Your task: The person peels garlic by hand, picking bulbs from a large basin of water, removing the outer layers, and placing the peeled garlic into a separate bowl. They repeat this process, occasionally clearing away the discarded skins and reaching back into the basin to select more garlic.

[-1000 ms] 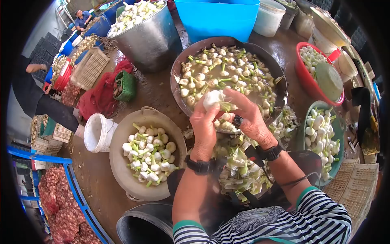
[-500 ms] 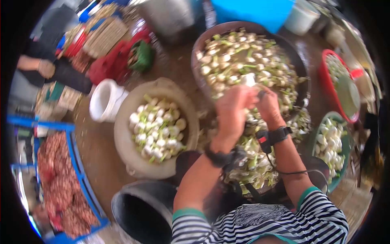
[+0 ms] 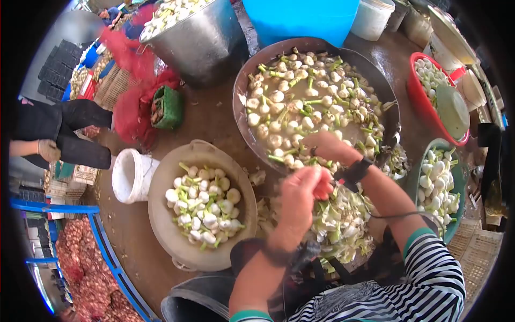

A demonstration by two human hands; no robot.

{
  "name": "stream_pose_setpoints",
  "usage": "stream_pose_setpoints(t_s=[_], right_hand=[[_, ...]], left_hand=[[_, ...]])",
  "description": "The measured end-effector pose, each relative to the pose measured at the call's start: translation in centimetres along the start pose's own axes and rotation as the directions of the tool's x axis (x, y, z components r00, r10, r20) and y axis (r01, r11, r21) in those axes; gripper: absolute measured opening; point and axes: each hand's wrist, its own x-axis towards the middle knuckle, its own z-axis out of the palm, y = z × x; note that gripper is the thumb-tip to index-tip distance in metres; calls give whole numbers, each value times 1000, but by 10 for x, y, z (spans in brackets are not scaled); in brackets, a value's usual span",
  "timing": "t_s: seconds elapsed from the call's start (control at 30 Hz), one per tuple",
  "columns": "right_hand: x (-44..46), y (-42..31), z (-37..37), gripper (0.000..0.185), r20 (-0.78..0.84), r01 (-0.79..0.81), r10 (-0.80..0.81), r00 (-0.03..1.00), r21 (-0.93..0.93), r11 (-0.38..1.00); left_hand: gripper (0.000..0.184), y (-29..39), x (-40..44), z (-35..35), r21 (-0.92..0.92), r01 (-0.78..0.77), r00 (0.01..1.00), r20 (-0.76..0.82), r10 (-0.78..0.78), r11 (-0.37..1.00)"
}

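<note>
In the head view, my right hand (image 3: 328,146) reaches over the near rim of a wide dark pan (image 3: 244,115), among garlic bulbs (image 3: 307,123) with green stems lying in murky water. Its fingers are partly hidden, so whether a bulb is in them does not show. Nearer my body, my left hand (image 3: 303,190) is closed with fingers curled; what it holds, if anything, is hidden. Below it lies a heap of garlic peelings (image 3: 343,222). To the left, a round tan basin (image 3: 166,228) contains cleaner white garlic bulbs (image 3: 206,206).
A white bucket (image 3: 142,180) and a dark bucket (image 3: 188,306) stand left. A metal pot (image 3: 201,45) and a blue tub (image 3: 300,19) are behind. Right are a red basin (image 3: 416,88) and green basin (image 3: 456,214) with bulbs. Another person's gloved hand (image 3: 49,151) shows far left.
My hands were together over the pan and are now apart. The right one has gone down among the bulbs; the left has drawn back toward my body. The view has shifted.
</note>
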Motion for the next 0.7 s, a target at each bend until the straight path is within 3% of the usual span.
stream_pose_setpoints(t_s=[0.07,0.1,0.17,0.23,0.3,0.37,0.43,0.5,0.57,0.63,0.67,0.7], right_hand=[[16,34,-17,28,-174,-69,64,983,-21,997],[29,36,-33,30,-121,-194,184,975,-72,978],[59,66,-38,39,-202,-96,96,975,11,995],[103,74,-37,46,-253,-45,19,967,-97,994],[142,68,-45,45,-178,-1,18,984,98,995],[196,121,-15,47,-137,-188,172,976,-113,976],[198,118,1,52,-124,-215,195,973,-177,961],[194,119,-9,56,57,-271,273,960,-50,961],[198,140,-3,57,101,-254,269,958,-137,957],[172,103,-26,55,141,-322,355,924,-209,923],[181,140,-6,46,3,-217,221,975,-183,959],[176,133,-15,43,45,-258,260,965,-42,965]], left_hand=[[20,-6,3,5,50,55,995,77,-59,997],[19,-7,5,6,76,61,990,122,-70,995],[19,-9,8,11,98,71,989,119,-83,993],[19,-11,16,7,214,118,977,151,-153,970],[19,-17,24,7,167,140,969,179,-169,976],[19,-17,29,9,190,164,963,180,-199,968],[20,-21,34,7,238,189,959,163,-231,953],[20,-24,36,4,215,204,958,156,-239,955],[20,-24,37,7,216,198,958,164,-235,956],[20,-26,38,10,228,207,948,192,-252,951],[20,-28,38,13,239,199,950,191,-247,950],[20,-29,38,16,249,191,952,188,-240,950]])
